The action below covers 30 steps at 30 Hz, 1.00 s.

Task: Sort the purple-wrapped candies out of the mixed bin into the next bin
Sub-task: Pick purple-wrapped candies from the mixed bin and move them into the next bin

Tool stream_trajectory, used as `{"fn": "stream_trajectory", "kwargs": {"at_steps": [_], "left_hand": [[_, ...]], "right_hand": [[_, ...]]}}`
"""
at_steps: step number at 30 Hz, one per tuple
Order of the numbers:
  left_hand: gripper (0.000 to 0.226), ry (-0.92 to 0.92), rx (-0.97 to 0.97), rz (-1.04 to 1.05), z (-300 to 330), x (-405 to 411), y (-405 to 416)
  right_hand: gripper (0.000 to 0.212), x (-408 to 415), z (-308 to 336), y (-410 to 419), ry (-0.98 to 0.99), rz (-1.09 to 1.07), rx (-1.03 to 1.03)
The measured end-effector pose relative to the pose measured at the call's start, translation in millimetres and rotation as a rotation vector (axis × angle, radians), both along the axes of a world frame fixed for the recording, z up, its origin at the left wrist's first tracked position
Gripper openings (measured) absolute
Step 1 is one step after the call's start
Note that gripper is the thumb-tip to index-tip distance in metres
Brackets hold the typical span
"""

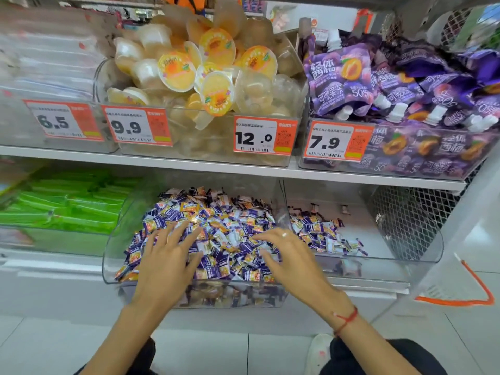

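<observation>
Head view, left hand [167, 255], right hand [289, 255] splayed over candies [221, 228]

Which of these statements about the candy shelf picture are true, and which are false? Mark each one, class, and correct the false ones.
1. Both hands are spread over the candies in the mixed bin. True: the left hand and right hand lie open on the pile.
2. The right-hand bin is fuller than the mixed bin. False: it holds only a small heap of purple candies.
3. The jelly cups sit on the shelf above the candies. True.
4. The price tag under the purple pouches reads 12.0. False: it reads 7.9.
5. A red string is around the left wrist. False: the red string is on the right wrist.
</observation>
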<state>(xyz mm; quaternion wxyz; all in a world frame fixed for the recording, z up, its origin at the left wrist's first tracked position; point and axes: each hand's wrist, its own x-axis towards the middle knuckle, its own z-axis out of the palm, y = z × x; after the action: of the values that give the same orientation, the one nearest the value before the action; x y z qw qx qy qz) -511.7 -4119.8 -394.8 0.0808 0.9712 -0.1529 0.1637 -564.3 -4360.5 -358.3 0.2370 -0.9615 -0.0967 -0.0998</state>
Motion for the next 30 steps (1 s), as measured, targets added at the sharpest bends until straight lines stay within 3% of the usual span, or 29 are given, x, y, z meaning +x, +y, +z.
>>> {"fn": "stream_trajectory", "kwargs": {"at_steps": [2,6,9,12,16,20,24,26,28,30], "left_hand": [[0.042,0.011,0.03,0.035,-2.0,2.6,12.4],[0.057,0.212,0.043,0.038,-7.3,6.5,19.6],[0.093,0.207,-0.016,-0.018,-18.0,8.7,19.8],[0.103,0.178,-0.08,-0.03,-28.8,15.4,22.1],[0.106,0.218,-0.094,-0.005,-26.7,10.9,20.2],[0.098,0.179,-0.133,-0.017,-25.9,10.7,20.6],[0.104,0.236,-0.118,-0.021,-18.4,8.7,19.1],[0.087,0.244,-0.141,-0.011,-13.1,6.5,17.5],[0.054,0.218,-0.135,-0.004,-10.8,4.8,15.8],[0.035,0.116,-0.157,-0.024,-8.7,4.6,12.6]], "right_hand": [[0.046,17.0,-3.1,18.5,0.104,-0.002,-0.088],[0.076,57.0,-10.5,42.8,0.353,-0.178,-0.133],[0.089,88.4,-25.9,51.6,0.488,-0.269,-0.085],[0.07,107.3,-46.4,65.7,0.598,-0.111,-0.123],[0.052,97.6,-43.6,67.9,0.535,0.085,0.03],[0.04,74.3,-27.9,44.8,0.372,0.134,-0.087],[0.055,62.4,-20.2,35.6,0.257,0.077,-0.034],[0.059,63.4,-19.9,35.7,0.239,0.04,0.015],[0.054,63.1,-19.0,37.9,0.218,0.036,0.11],[0.046,62.4,-18.8,39.0,0.207,0.039,0.24]]}}
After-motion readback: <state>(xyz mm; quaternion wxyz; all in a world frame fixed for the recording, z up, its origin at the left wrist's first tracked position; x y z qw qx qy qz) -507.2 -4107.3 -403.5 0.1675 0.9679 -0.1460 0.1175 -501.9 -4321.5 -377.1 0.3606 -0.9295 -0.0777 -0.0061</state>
